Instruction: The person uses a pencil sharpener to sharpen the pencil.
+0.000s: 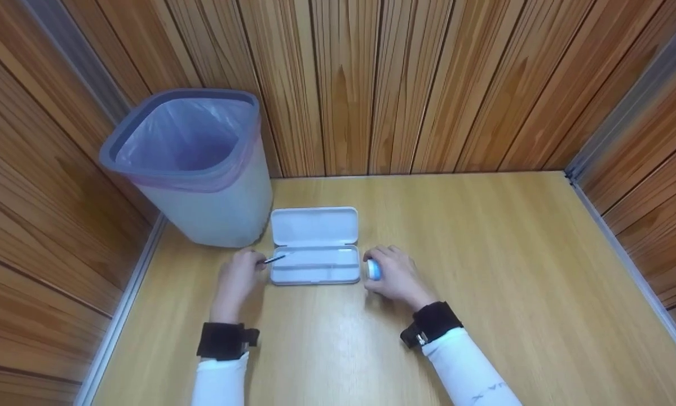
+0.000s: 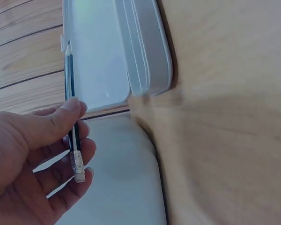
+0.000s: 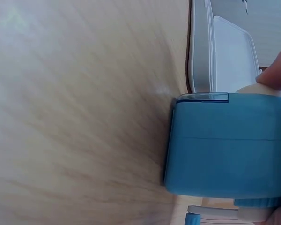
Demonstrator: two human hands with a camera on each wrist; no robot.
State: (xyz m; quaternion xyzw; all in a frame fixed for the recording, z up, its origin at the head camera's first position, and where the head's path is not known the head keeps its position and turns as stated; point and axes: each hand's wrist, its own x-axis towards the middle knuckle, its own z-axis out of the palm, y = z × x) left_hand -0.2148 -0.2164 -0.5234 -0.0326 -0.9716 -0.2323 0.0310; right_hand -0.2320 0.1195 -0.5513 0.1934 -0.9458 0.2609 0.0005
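My left hand (image 1: 238,277) pinches a dark-striped pencil (image 2: 70,82) between thumb and fingers. Its white eraser end sits by the fingertips in the left wrist view, while the pointed end reaches over the left side of an open white pencil case (image 1: 315,275). The case's lid (image 1: 315,226) is folded back, away from me. To the right of the case, my right hand (image 1: 398,276) grips a blue-and-white crank pencil sharpener (image 3: 229,145) from both sides. The sharpener's white crank arm (image 3: 220,212) shows below its body in the right wrist view.
A white bin (image 1: 225,214) with a grey rim and a plastic liner stands at the back left, close to the case and my left hand. Wood-panelled walls (image 1: 394,84) enclose the wooden table (image 1: 512,254) at the back and sides.
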